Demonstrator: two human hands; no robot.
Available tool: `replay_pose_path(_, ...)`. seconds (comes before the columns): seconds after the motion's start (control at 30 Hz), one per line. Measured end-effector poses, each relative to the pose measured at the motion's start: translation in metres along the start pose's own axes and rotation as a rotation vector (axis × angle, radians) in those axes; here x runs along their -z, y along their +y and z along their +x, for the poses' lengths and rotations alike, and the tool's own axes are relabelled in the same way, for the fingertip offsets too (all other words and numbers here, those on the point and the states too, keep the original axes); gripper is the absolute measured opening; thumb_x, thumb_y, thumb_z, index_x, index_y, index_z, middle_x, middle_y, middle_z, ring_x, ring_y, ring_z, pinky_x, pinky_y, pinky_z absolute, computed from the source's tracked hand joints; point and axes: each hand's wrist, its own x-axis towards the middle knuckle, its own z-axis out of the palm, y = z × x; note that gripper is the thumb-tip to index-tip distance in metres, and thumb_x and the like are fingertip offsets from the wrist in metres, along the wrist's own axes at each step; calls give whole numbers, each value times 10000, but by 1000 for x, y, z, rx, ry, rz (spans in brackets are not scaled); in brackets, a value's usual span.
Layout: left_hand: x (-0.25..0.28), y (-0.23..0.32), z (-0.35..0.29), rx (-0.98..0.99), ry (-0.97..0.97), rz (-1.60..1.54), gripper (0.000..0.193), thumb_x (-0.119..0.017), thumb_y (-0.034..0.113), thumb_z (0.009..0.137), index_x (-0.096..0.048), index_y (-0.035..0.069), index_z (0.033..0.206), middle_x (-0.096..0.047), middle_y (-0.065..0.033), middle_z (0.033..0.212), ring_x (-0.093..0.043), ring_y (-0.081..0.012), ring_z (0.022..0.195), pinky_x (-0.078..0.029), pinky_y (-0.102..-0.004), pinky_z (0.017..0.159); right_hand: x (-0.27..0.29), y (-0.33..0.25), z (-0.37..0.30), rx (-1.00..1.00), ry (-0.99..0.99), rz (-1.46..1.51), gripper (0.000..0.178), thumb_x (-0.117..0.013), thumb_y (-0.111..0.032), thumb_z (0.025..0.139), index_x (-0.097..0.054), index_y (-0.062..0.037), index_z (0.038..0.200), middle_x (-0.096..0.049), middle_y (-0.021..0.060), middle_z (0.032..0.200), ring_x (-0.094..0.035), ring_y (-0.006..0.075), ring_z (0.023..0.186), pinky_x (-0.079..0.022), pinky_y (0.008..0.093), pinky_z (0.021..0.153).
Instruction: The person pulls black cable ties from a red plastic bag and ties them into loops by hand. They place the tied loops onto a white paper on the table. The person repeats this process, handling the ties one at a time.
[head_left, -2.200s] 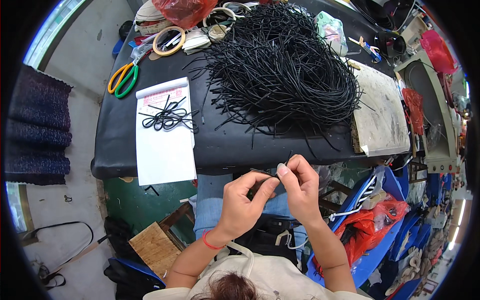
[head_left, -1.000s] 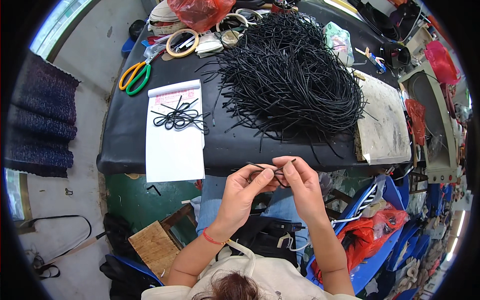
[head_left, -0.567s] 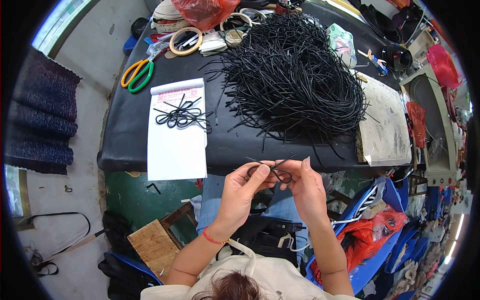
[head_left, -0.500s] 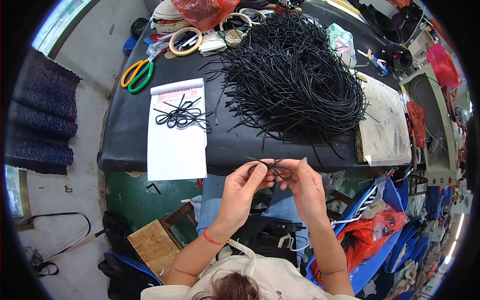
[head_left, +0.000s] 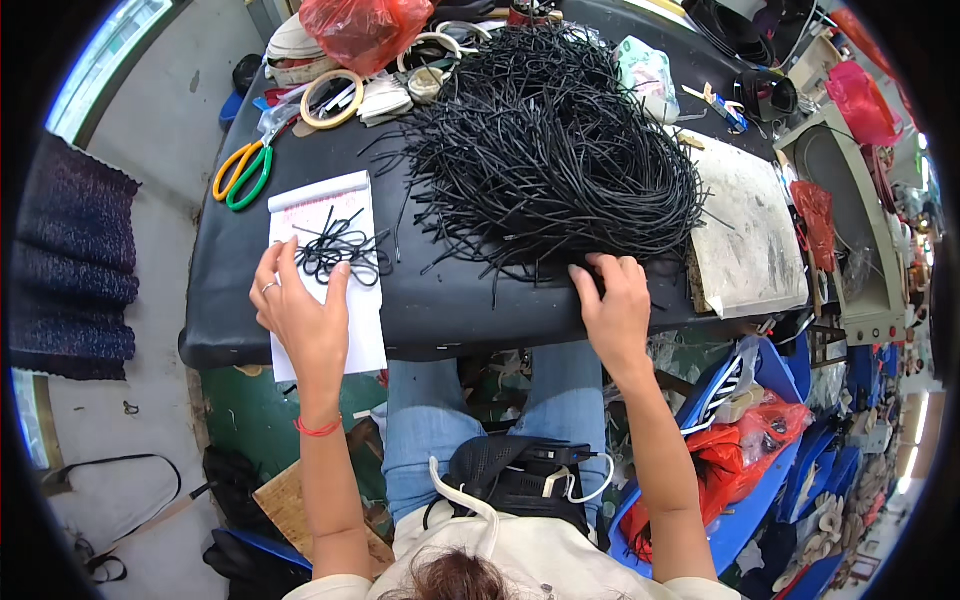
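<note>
Several looped and knotted black cords (head_left: 343, 252) lie in a small heap on a white notepad (head_left: 330, 335) at the left of the table. Over the notepad's left side is my left hand (head_left: 305, 318), thumb and fingers spread around the near edge of that heap, with nothing visibly gripped. My right hand (head_left: 617, 312) reaches to the near edge of a large pile of loose black cords (head_left: 570, 150). Its thumb and forefinger stand a little apart by the cord ends, and the other fingers are bent.
Orange-and-green-handled scissors (head_left: 243, 175) lie left of the pile, near a tape roll (head_left: 332, 100). A stained pale board (head_left: 750, 230) rests on the black tabletop (head_left: 450, 320) at right. Below it, a blue bin (head_left: 740, 515) holds red plastic bags. A wooden stool (head_left: 285, 500) stands lower left.
Both hands were together at the table edge holding a looped black cord. They have parted: the left moved to the heap on the notepad, which looks fuller, the right to the cord pile.
</note>
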Motion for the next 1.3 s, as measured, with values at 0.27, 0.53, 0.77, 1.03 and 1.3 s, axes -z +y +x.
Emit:
replay_pose_path(0.27,2,74,-45,-274,-355,-525,178,-667,60,765,-656,48,941,-597,-97,1021,-527,-269,957,-421,-361,847,18,-2,16,140,213,-89,175,-667,-60,750,-603,-36,911,-520,71,805,-505,251,766,-411,361,691)
replay_pose_path(0.53,2,108,-52,-432,-337,-715,258,-672,24,737,-652,33,995,-616,-104,1036,-560,-293,986,-451,-370,856,25,7,8,365,200,-85,173,-658,-59,715,-635,-72,886,-602,30,908,-566,201,852,-378,341,773)
replay_pose_path(0.77,-27,132,-49,-739,-415,-379,698,-725,102,653,-455,112,1297,-365,-160,1366,-291,-351,1302,-237,-525,1035,12,14,-2,438,136,-120,354,-695,-125,673,-614,-80,1015,-558,96,1110,-511,261,1079,-358,437,921)
replay_pose_path(1.03,-95,150,9,-1104,-307,-98,650,-530,117,771,-328,156,1388,-229,-138,1468,-140,-267,1390,-36,-648,1050,-5,60,34,260,85,-238,978,-786,-240,631,-221,-240,1430,-134,198,1472,-141,426,1345,-148,657,1000)
replay_pose_path(1.3,-124,143,32,-1116,-233,-82,696,-623,137,717,-365,203,1360,-408,-86,1289,-308,-235,1297,-88,-650,1050,-13,62,70,307,24,-245,935,-794,-256,607,-286,-252,1392,-200,170,1439,-164,397,1339,-131,646,1019)
